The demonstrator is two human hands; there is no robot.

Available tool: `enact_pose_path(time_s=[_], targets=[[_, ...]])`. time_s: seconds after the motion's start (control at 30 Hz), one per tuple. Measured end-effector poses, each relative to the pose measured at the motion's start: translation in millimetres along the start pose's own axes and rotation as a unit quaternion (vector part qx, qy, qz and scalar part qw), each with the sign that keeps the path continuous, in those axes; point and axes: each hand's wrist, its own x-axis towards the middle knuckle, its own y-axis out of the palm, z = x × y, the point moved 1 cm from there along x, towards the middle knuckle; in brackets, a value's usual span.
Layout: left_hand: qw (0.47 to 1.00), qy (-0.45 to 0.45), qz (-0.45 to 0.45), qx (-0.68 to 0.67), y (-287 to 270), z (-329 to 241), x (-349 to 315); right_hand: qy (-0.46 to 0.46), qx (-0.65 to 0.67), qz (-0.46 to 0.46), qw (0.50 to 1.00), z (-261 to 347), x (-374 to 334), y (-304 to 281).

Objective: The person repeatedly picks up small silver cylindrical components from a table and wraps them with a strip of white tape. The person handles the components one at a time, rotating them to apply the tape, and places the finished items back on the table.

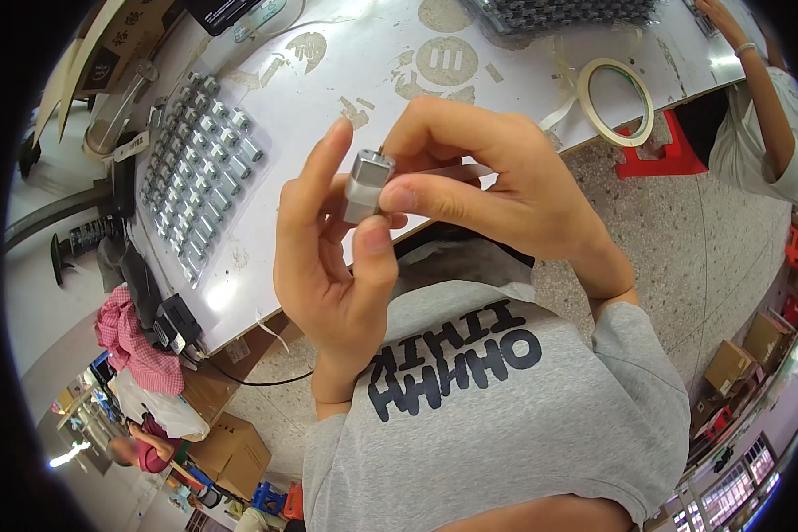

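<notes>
A small silver electric motor [370, 177] with a pale grey band round its body is held up in front of my chest, over the table's near edge. My left hand [324, 230] grips its lower end between thumb and fingers, the index finger pointing up beside it. From the right, my right hand [496, 173] closes on the same motor, thumb against its side and bent index finger by the top end. The fingers behind the motor are partly hidden. Rows of similar motors [199, 182] stand on the table to the left.
A roll of tape [643, 89] overhangs the table's [355, 62] right edge near a red stool [674, 151]. More metal parts [567, 13] lie at the back. Another person's arm [754, 66] reaches in at far right. A black adapter-like box [177, 324] is at the left edge.
</notes>
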Motion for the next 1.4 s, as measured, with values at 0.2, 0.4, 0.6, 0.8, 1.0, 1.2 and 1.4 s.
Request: enact_pose_path(time_s=[0.2,0.4,0.6,0.8,1.0,1.2,1.4], targets=[[0.995,0.057,0.036,0.068,-10.8,0.4,5.9,-0.016,0.02,0.006,1.0,0.0,-2.1,-3.6],[0.979,0.114,0.006,0.169,-9.6,-6.8,7.6,-0.022,-0.012,-0.008,1.0,10.7,-7.3,-4.5],[0.98,0.124,0.007,0.157,-9.2,-4.6,8.6,0.018,-0.015,0.024,0.999,20.5,-9.4,-13.7],[0.988,0.104,0.012,0.115,-13.3,-6.5,4.6,0.031,0.022,0.023,0.999,21.0,-7.3,-12.9],[0.999,0.022,0.03,0.022,-17.3,-2.5,0.7,0.039,0.021,0.023,0.999,19.6,-6.1,-12.2],[0.999,0.022,0.037,-0.026,-18.6,0.9,0.0,0.052,0.061,0.03,0.996,23.1,-4.6,-11.2],[0.992,0.021,0.031,-0.121,-14.7,5.4,-2.6,0.061,0.115,0.043,0.991,19.9,-2.7,-9.0]])
